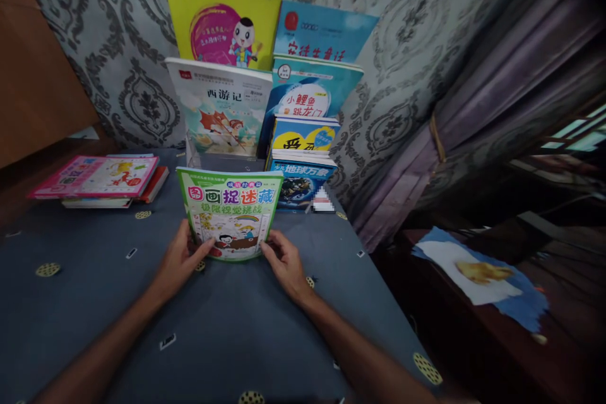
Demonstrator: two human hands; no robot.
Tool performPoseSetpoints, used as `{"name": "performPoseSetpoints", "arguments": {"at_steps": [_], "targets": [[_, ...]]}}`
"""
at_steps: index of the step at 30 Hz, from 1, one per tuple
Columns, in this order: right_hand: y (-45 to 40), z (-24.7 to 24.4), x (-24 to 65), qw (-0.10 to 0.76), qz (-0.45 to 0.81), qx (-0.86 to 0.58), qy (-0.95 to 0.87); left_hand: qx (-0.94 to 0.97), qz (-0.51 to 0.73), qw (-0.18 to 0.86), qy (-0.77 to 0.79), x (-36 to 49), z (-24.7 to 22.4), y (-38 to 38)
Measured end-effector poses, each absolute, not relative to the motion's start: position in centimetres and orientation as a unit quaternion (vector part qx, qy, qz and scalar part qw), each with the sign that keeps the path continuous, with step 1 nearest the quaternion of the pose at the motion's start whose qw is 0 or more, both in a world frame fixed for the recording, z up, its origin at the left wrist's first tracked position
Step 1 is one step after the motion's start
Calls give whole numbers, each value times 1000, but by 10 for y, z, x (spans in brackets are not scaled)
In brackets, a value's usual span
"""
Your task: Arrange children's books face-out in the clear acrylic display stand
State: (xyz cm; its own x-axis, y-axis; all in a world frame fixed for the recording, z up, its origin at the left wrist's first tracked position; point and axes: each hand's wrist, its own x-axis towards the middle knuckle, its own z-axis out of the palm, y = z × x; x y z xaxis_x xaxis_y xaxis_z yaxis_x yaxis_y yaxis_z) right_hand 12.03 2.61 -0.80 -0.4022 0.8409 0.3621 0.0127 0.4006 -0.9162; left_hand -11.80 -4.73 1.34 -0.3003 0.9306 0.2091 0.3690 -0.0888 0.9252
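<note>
The green-bordered book (pixel 231 205) stands between left hand (pixel 178 260) and right hand (pixel 288 265), thumbs and fingers closed on its lower sides, likely keeping it upright.

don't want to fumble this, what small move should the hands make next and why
Probably ease the green-edged book forward, toward the white book: the left hand and right hand hold its lower sides, and the white book stands upright behind it.

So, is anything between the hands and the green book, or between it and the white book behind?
Nothing visible: left hand and right hand hold the green book. Behind it, a clear edge shows near the white book; whether it's in the way, I can't tell.
</note>
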Motion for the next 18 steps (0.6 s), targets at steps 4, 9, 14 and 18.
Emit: {"name": "performPoseSetpoints", "arguments": {"at_steps": [4, 9, 14, 18], "targets": [[26, -8, 120, 460, 455, -301, -701, 533, 529, 261, 607, -119, 12, -47], [26, -9, 120, 465, 447, -294, -705, 514, 524, 258, 627, -117, 15, -48], [26, -9, 120, 472, 423, -300, -712, 508, 499, 223, 666, -115, 19, -50], [22, -6, 122, 468, 406, -309, -721, 507, 480, 174, 694, -115, 17, -51]]}}
